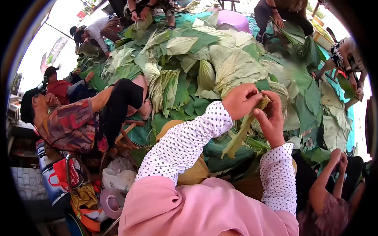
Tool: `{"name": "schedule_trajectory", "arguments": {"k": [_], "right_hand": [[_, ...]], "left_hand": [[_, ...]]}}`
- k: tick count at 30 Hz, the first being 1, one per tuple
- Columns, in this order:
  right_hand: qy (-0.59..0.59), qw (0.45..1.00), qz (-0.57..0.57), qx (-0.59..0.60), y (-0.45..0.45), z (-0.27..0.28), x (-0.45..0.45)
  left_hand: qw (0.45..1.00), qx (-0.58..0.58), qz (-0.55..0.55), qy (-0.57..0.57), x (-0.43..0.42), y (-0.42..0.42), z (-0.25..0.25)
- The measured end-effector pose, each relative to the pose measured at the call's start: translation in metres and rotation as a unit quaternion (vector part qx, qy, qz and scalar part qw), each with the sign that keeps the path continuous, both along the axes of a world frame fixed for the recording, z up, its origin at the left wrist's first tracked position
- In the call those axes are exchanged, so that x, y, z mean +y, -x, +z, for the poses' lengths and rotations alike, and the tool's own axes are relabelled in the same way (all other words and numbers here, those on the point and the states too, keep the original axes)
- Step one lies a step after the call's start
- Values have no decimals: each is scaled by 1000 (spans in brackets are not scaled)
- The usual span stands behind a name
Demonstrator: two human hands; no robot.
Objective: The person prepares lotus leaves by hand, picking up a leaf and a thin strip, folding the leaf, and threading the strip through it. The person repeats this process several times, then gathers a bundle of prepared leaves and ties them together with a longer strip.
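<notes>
My left hand (241,101) is closed, its thumb and fingertips pinching the top of a folded yellow-green leaf (241,135). Close beside it on the right, my right hand (271,118) has its fingers and thumb bent around the same end of the leaf. The leaf hangs down between both hands, its lower end loose above darker green leaves. Beyond my hands lies a wide heap of large pale and green leaves (236,65). What lies between my fingertips is partly hidden.
A seated person (71,126) is close on the left, and another person's hands (339,161) are at the lower right. More people sit around the heap. A purple tub (233,20) stands at the back. Bags (119,175) lie at the lower left.
</notes>
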State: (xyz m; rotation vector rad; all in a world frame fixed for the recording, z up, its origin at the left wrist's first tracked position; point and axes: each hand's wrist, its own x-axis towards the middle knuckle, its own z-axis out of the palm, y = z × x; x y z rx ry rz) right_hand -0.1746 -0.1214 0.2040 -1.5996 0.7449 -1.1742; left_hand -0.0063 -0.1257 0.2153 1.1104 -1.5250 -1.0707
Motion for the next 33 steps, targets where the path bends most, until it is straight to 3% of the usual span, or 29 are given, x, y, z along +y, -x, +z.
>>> {"name": "schedule_trajectory", "arguments": {"k": [2, 7, 11, 12, 13, 15, 17, 21, 23, 25, 27, 31, 33], "right_hand": [[11, 1000, -1, -7, 4, 0, -3], [-114, 989, 41, -85, 15, 4, 6], [-226, 972, 55, 11, 31, -26, 17], [-220, 965, 56, 129, 37, -36, 21], [-220, 965, 51, 132, 42, -42, 25], [-135, 899, 95, 405, 53, -56, 32], [-100, 887, 94, 441, 62, -77, 38], [-82, 899, 44, 427, 62, -75, 41], [-140, 959, 21, 246, 50, -62, 43], [-193, 950, 39, 241, 39, -40, 42], [-156, 981, 82, 82, 26, -27, 45], [-219, 966, 126, -59, 9, -15, 43], [-247, 965, 84, -26, 9, -11, 40]], "left_hand": [[1000, 3, 1, -17, 2, -3, 6], [991, 110, -12, -76, -1, -12, 13], [986, 141, -27, -83, 5, -16, 20], [986, 143, -36, -82, 8, -19, 22], [985, 144, -46, -79, 11, -22, 24], [987, 133, -54, -66, 15, -28, 27], [987, 139, -44, -73, 20, -34, 29], [987, 136, -50, -66, 25, -38, 30], [986, 136, -70, -62, 26, -37, 31], [986, 137, -66, -75, 27, -32, 32], [985, 136, -61, -90, 26, -28, 30], [987, 97, -87, -91, 12, -29, 18], [957, 246, -43, -150, 3, -30, 12]]}}
